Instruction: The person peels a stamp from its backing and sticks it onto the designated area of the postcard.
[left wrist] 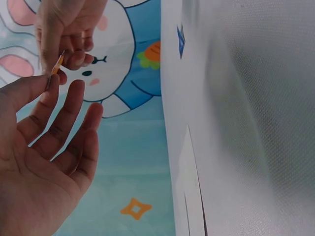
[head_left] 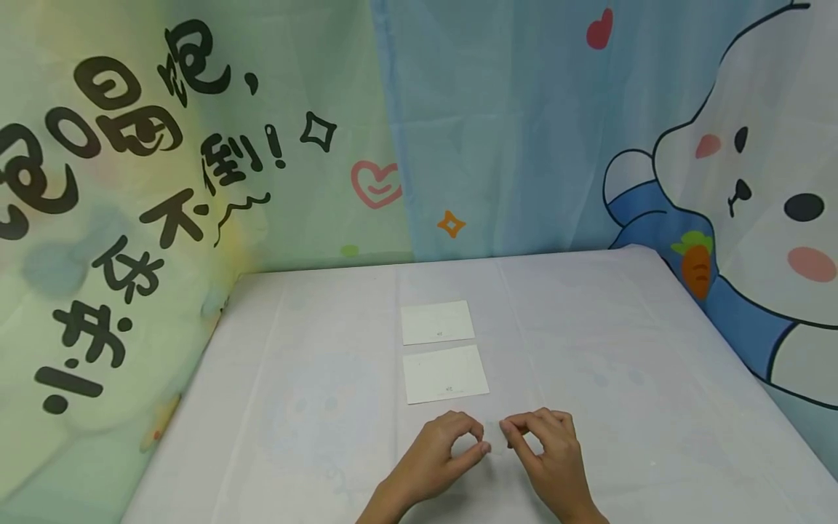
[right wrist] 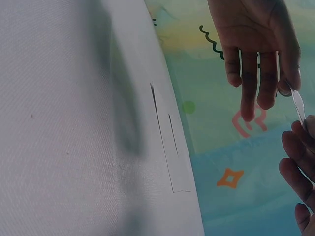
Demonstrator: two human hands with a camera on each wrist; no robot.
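My left hand [head_left: 435, 455] and right hand [head_left: 553, 455] face each other low above the white table, thumb and fingertips of each brought together. Between them stretches a small thin strip [right wrist: 298, 104], which looks clear or whitish in the right wrist view. It shows orange in the left wrist view and is barely visible from the head; its exact kind I cannot tell. Both hands pinch it, one at either end. Just beyond them a white card [head_left: 447, 374] lies flat, with a second white card [head_left: 439, 322] behind it. Each bears a tiny dark mark near its lower edge.
A white cloth covers the table [head_left: 314, 407], whose far edge meets a printed curtain. Green curtain [head_left: 314, 65] with dark lettering hangs at the left and back. Toward the right stands blue curtain [head_left: 511, 131] with a cartoon animal.
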